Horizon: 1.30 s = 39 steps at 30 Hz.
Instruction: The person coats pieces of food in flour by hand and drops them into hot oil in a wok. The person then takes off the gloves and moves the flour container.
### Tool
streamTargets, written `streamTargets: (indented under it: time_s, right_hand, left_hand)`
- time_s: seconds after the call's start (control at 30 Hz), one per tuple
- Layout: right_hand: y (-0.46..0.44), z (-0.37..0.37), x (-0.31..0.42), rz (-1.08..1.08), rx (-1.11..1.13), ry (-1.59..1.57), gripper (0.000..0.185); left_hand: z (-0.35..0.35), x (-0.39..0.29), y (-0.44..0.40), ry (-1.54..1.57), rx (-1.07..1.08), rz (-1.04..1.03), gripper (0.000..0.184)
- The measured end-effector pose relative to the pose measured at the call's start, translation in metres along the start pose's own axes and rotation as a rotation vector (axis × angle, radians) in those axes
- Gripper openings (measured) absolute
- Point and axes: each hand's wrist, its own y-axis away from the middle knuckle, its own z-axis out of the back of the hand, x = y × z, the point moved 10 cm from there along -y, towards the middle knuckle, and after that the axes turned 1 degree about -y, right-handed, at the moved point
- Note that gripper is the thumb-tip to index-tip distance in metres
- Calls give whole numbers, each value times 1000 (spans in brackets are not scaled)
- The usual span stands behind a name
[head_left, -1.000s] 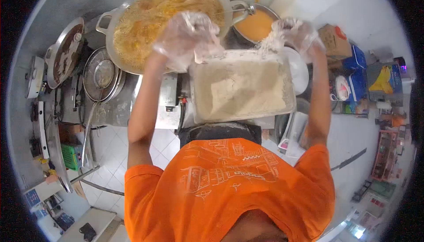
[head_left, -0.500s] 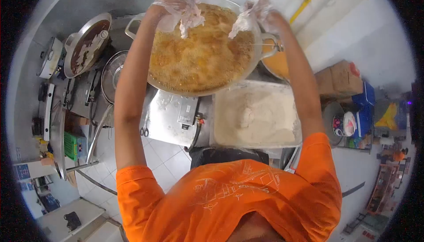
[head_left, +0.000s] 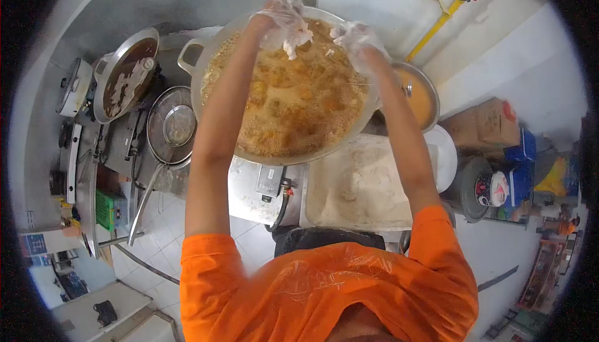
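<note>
A wide pan (head_left: 195, 96) of bubbling, foaming golden-brown oil (head_left: 293, 105) stands in front of me. Over its far left part is my left hand (head_left: 282, 19), in a clear plastic glove, with its fingers closed on a white flour-coated piece of food (head_left: 298, 41). My right hand (head_left: 362, 43), gloved the same way, is above the pan's far right side. Floury white shows at its fingertips, but crumpled plastic hides how the fingers are set. A small white bit (head_left: 329, 52) appears just below them, apart from the glove, over the oil.
Below the pan sits a rectangular tub of flour (head_left: 355, 186). A bowl of orange liquid (head_left: 424, 102) is behind my right forearm. To the left are a wire strainer (head_left: 168, 124) and a second pan of dark oil (head_left: 128, 77). A yellow pipe (head_left: 443, 18) runs along the wall.
The view has shifted, so the pan sits lower in it. My hands are closer together over the far side. Less white shows at my right fingertips, and a loose white bit has appeared below them.
</note>
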Motion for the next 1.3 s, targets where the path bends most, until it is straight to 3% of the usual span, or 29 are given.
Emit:
streamTargets:
  time_s: [0.1, 0.2, 0.27, 0.33, 0.37, 0.4, 0.43, 0.5, 0.6, 0.7, 0.8, 0.9, 0.93, 0.97, 1.03, 1.1, 1.17, 1.2, 1.3]
  right_hand:
    - [34, 31, 1, 192, -36, 40, 23]
    - [71, 38, -54, 118, 76, -303, 25]
    - [120, 48, -84, -10, 88, -121, 24]
    - [157, 40, -143, 81, 170, -473, 26]
    - [181, 39, -169, -63, 134, -359, 30]
    - [195, 22, -257, -310, 70, -656, 29]
    - [221, 5, -258, -246, 233, -1106, 29]
    - [249, -24, -379, -221, 187, -971, 26]
    - [277, -32, -407, -266, 220, -480, 25]
    - [276, -35, -431, -282, 215, -263, 25]
    - [237, -68, -488, -173, 184, -235, 27]
    - [179, -130, -589, 33, 125, -497, 30]
    - [170, -131, -577, 78, 74, -408, 35]
    - [162, -131, -564, 118, 18, -316, 40]
    - [153, -131, -549, 111, -12, -238, 40]
    - [155, -123, -541, 56, 84, -166, 40]
    - [166, -105, -543, -34, 269, -76, 40]
    - [173, -97, -544, -69, 347, -44, 39]
    - [188, -89, -543, -89, 422, -22, 39]
  left_hand:
    - [-41, -32, -27, -304, -156, -279, 22]
    - [-58, -33, -40, -107, 103, -31, 33]
    - [-59, -12, -42, -84, 82, 116, 31]
    - [-75, 35, -54, -132, -60, 214, 29]
    - [-78, 56, -63, -188, -188, 238, 28]
    - [-72, 63, -59, -149, -194, 262, 28]
    - [-68, 68, -52, -109, -199, 287, 27]
    - [-58, 72, -44, -135, -220, 287, 27]
    - [-20, 58, -37, -225, -258, 227, 27]
    - [36, -4, -18, -104, -272, 206, 27]
    - [60, -120, 41, 116, -155, 161, 25]
    - [82, -264, 141, 329, -209, -323, 23]
    - [78, -302, 175, 443, -161, -394, 25]
    - [33, -322, 191, 475, -107, -426, 27]
    - [-113, -330, 200, 493, 56, -260, 33]
    - [-269, -311, 218, 462, 176, -9, 39]
    - [-381, -277, 247, 461, 228, 268, 46]
    - [-418, -262, 265, 482, 294, 464, 51]
    - [-451, -270, 283, 453, 228, 507, 49]
